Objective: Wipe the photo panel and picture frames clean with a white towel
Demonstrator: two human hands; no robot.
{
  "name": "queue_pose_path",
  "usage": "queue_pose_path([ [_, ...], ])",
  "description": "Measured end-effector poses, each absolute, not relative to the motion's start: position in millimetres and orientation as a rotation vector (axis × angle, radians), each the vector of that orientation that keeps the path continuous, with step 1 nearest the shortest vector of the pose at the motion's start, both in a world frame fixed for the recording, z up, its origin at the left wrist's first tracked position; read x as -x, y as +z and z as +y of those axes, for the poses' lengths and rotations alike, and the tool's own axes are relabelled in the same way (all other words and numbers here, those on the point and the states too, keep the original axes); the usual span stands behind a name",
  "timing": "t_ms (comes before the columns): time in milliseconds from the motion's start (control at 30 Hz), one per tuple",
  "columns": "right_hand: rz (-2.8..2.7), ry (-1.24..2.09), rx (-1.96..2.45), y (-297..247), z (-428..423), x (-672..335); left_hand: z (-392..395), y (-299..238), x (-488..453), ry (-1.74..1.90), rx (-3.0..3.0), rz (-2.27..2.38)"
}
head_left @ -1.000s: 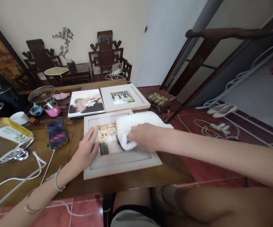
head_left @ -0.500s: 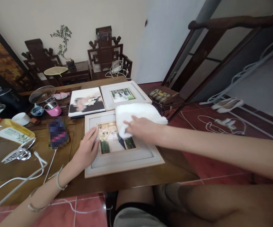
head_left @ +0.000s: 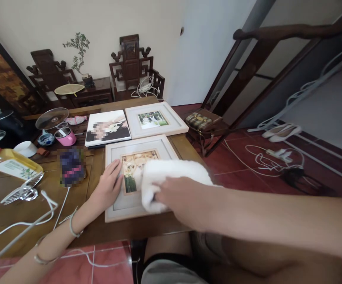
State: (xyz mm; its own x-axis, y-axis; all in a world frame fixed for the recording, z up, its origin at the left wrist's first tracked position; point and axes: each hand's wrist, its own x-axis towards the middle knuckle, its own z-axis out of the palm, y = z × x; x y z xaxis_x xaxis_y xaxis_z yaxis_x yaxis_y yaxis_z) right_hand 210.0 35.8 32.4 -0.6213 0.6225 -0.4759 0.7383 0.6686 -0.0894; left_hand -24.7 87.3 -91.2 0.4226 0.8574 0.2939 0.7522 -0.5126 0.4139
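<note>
A pale wooden picture frame (head_left: 135, 146) with a photo lies flat on the wooden table (head_left: 70, 221) in front of me. My left hand (head_left: 108, 187) rests flat on the frame's left side, fingers stretched out. My right hand (head_left: 178, 199) presses a white fluffy cloth (head_left: 171, 173) onto the frame's lower right part, fingers curled on the cloth. The cloth hides much of the photo and the frame's right side.
Behind lie a second framed photo (head_left: 156, 118) and a photo print (head_left: 107, 128). A pink cup (head_left: 66, 137), a small fan (head_left: 51, 117), a yellow tray (head_left: 11, 165), scissors (head_left: 21, 191) and white cables (head_left: 40, 217) sit at left. Carved chairs stand at the wall.
My right hand has pulled the cloth from the frame's upper right down toward me, to the lower right. My left hand has stayed on the frame's left side.
</note>
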Motion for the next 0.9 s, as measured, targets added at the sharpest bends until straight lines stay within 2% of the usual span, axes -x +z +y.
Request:
queue_pose_path([
  [167, 2.518, 0.223, -1.320, 2.0, 98.9, -225.2, 88.8, -89.4, 26.7, 0.708, -2.475, 1.392],
  [300, 2.557, 0.364, -1.233, -14.7, 141.1, -246.8, 90.0, -90.1, 25.3, 0.699, -2.455, 1.413],
  [433, 2.517, 0.163, -1.086, -3.8, 128.0, -235.5, 91.2, -93.1, 27.4, 0.720, -2.462, 1.404],
  [700, 2.389, -0.538, -0.673, 60.8, 31.6, -200.2, 88.2, -91.7, 29.9, 0.697, -2.466, 1.395],
  [800, 2.337, -0.617, -0.726, 67.2, 26.8, -201.7, 88.1, -91.5, 29.3, 0.700, -2.467, 1.396],
  [900, 2.355, -0.504, -0.881, 52.8, 38.5, -201.6, 89.6, -93.7, 31.8, 0.706, -2.477, 1.387],
])
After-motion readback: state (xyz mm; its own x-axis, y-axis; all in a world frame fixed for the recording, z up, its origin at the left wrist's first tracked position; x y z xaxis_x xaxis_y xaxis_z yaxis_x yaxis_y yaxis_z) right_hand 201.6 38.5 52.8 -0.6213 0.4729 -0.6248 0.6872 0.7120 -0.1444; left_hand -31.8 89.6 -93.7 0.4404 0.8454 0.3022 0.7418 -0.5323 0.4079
